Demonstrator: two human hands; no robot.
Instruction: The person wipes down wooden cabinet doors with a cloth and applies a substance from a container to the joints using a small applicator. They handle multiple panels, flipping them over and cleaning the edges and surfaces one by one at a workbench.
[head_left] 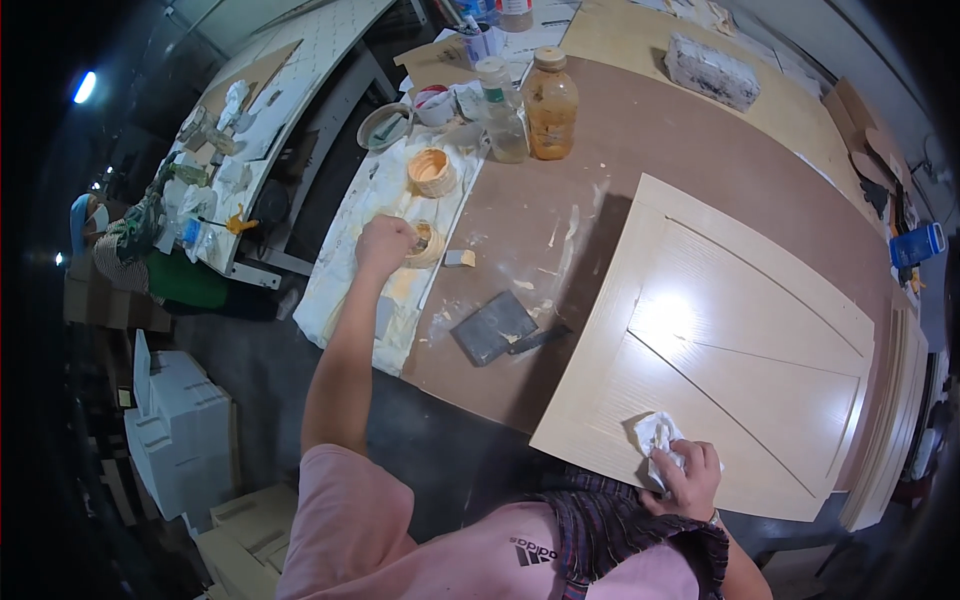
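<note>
My left hand (384, 246) is closed at the rim of a small tub of cream-orange paste (432, 250); whatever its fingertips grip is hidden. Behind that tub stands another round tub with orange paste (431, 172). My right hand (688, 476) grips a crumpled white cloth (657, 433) at the near edge of a pale wooden panel (720, 350). The panel has a framed border and diagonal grooves, and bright light reflects off its middle. Between my hands, a dark grey block (494, 328) and a small pale block (461, 258) lie on the brown tabletop (575, 215).
Two plastic bottles, one amber (550, 105) and one clear (503, 115), stand behind the tubs on a stained white sheet (395, 185). A wrapped block (712, 72) sits at the back. At left are another worktable (300, 60), a person (130, 250) and white boxes (185, 430).
</note>
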